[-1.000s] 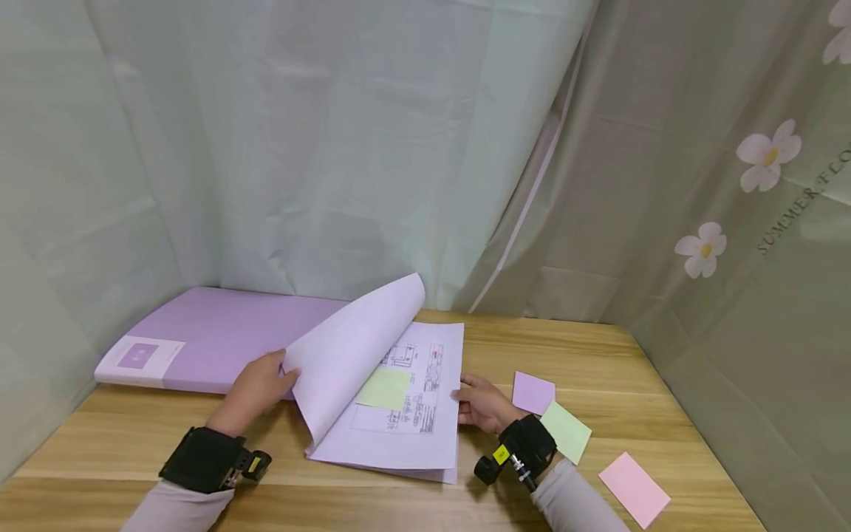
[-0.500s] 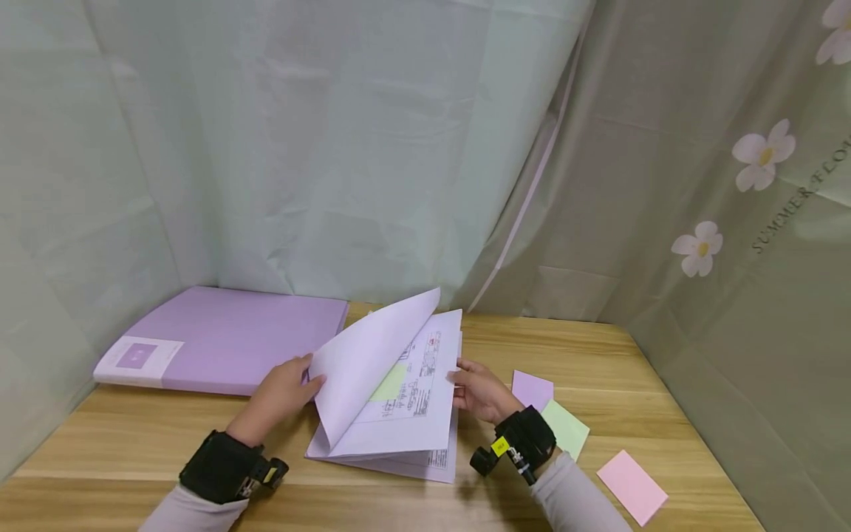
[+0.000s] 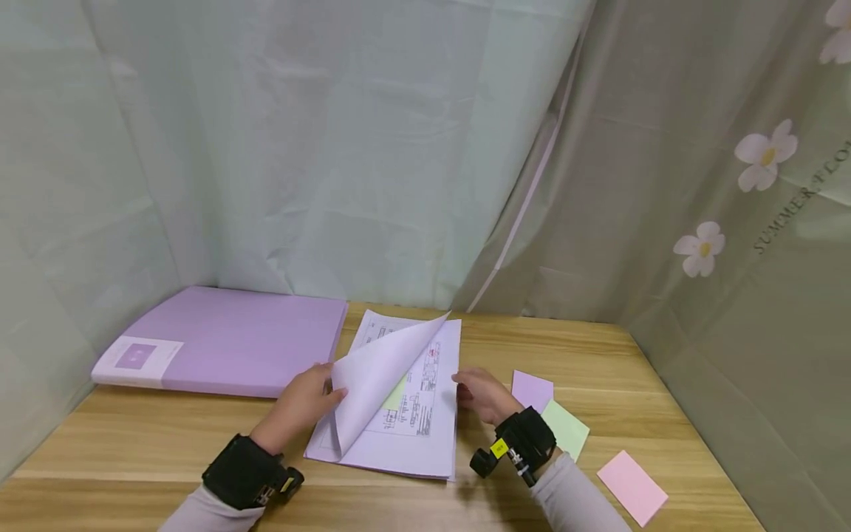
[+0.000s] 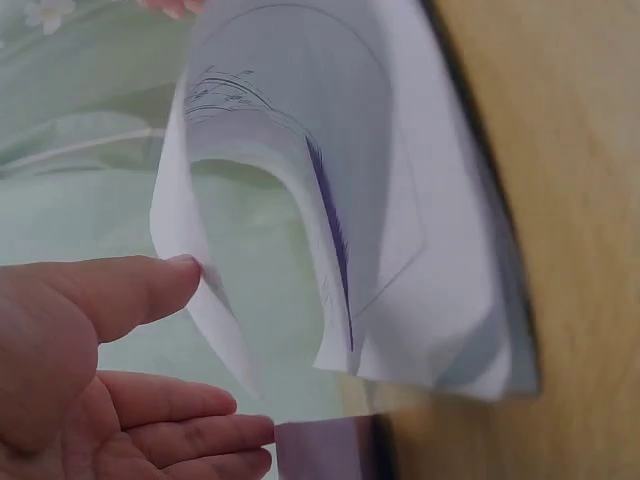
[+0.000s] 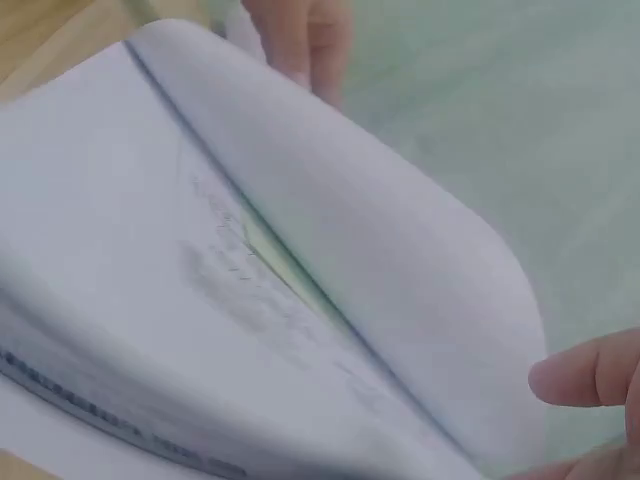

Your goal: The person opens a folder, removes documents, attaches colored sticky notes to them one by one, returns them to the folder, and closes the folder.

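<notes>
A stack of printed white sheets (image 3: 425, 458) lies on the wooden table. Its top sheets curl over from the left, their blank back (image 3: 375, 373) facing up. Under the curl shows part of a light green sticky note (image 3: 395, 399) on a page with a line drawing. My left hand (image 3: 299, 406) is at the curl's left edge; in the left wrist view its thumb (image 4: 170, 285) touches the paper while the straight fingers (image 4: 190, 420) sit apart below. Beside the stack's right edge is my right hand (image 3: 488, 397), thumb and fingers apart in the right wrist view.
A purple folder (image 3: 246, 340) with a white spine label lies at the back left. Right of the stack are a purple note (image 3: 532, 388), a green note (image 3: 565, 428) and a pink note (image 3: 633, 488). A pale curtain (image 3: 372, 162) hangs behind the table.
My left hand has moved right with the curling sheets, uncovering a printed page at the back left. The right-hand edge of the sheets, raised half a second ago, has dropped from my right hand.
</notes>
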{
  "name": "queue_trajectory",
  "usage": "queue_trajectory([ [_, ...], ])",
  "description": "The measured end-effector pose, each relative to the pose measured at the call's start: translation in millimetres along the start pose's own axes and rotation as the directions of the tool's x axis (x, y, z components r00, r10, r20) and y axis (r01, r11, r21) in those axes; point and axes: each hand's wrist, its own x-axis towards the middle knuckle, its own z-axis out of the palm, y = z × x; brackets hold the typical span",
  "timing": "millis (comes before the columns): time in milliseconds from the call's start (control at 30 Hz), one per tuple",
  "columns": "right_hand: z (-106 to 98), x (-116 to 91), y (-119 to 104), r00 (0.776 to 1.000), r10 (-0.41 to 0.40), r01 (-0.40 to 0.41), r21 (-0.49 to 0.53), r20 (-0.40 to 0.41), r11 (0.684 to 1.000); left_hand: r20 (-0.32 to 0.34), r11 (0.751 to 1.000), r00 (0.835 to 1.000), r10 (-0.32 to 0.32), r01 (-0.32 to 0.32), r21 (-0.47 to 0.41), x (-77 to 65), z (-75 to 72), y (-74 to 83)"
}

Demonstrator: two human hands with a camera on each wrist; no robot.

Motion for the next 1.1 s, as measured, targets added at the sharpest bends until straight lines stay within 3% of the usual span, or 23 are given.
queue_trajectory([
  [233, -4.7, -0.1, -0.7, 0.999, 0.029, -0.032, 0.105, 0.032, 0.994, -0.02, 0.999, 1.0, -0.02, 0.02, 0.031, 0.2, 8.0, -0.8],
  [433, -5.0, 4.6, 1.6, 0.998, 0.061, -0.066, 0.266, 0.026, 0.962, -0.019, 0.997, 1.0, -0.021, 0.022, 0.077, -2.3, 14.3, 0.1],
  [567, -3.7, 8.8, 2.9, 0.993, 0.092, -0.109, 0.304, 0.068, 0.946, 0.009, 0.993, 1.0, -0.02, 0.018, 0.119, -4.9, 16.5, 4.4],
  [733, -0.2, 12.8, 5.5, 0.982, 0.12, -0.158, 0.281, 0.149, 0.947, 0.051, 0.99, 0.997, -0.053, 0.046, 0.133, -7.6, 18.4, 7.6],
  [900, 6.0, 16.2, 7.5, 0.978, 0.09, -0.137, 0.258, 0.187, 0.956, 0.061, 0.987, 0.997, -0.055, 0.045, 0.157, -7.1, 19.4, 8.2],
  [1100, 16.2, 19.1, 9.8, 0.994, 0.019, -0.03, 0.099, 0.108, 0.995, 0.058, 0.987, 0.997, -0.051, 0.041, 0.155, -6.8, 19.5, 7.7],
])
